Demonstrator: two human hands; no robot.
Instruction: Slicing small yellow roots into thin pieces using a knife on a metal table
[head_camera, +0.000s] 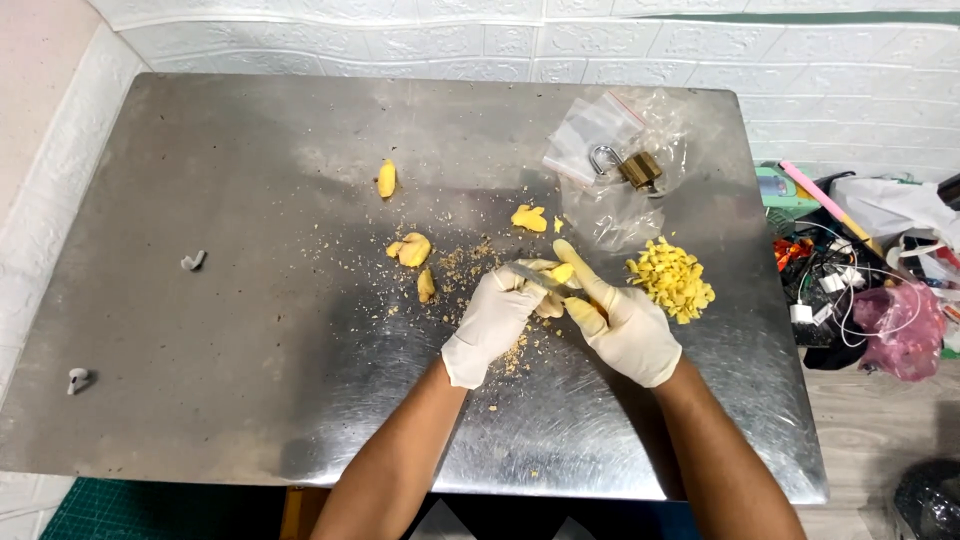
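Your two bare forearms are reaching up from the bottom edge over a steel table (200, 400), both hands in white gloves. Your left hand (495, 318) is curling around a peeled yellow ginger piece (556, 285), gripping it at the table's middle. Your right hand (625, 322) is closing on a knife (530, 275), forefinger stretching along it, with the blade lying across the ginger. Just right of your right hand, a pile of yellow slices (672, 280) is sitting on the steel. Beyond your left hand, four more ginger chunks are lying apart: one (412, 249) near the crumbs, one small (426, 286), one (529, 218) farther back, one (386, 179) farthest. Brown peel scraps (470, 262) are littering the surface around your hands. Near the far right corner, a brass padlock (632, 167) is resting on clear plastic bags (600, 125). Right of the table, tangled cables and a pink bag (895, 325) are crowding the floor.
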